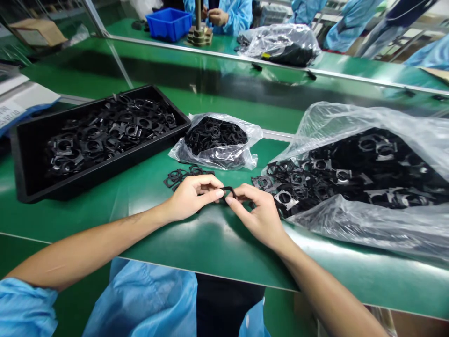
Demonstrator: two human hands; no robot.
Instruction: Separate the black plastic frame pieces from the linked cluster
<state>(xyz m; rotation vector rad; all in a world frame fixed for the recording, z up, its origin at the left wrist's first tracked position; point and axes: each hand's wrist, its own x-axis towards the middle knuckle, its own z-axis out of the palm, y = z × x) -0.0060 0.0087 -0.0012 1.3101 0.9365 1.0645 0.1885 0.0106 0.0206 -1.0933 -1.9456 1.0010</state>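
Observation:
Between my two hands is a small black plastic part (228,189), seen nearly edge-on, so its full shape is hard to make out. The fingertips of my left hand (192,194) pinch its left end. My right hand (257,208) grips the right end between thumb and forefinger. Just behind my left hand lies a small pile of flat black ring-shaped parts (175,177) on the green tabletop (168,245). Right of my right hand, black square frames with round holes (286,199) spill out of a large clear plastic bag (336,217).
A black tray (101,168) heaped with black parts stands at the left. Behind my hands sits a smaller clear bag (224,161) of black rings. Across a raised metal-edged divider are a blue bin (169,24), another filled bag (280,40) and a co-worker's hands (218,17).

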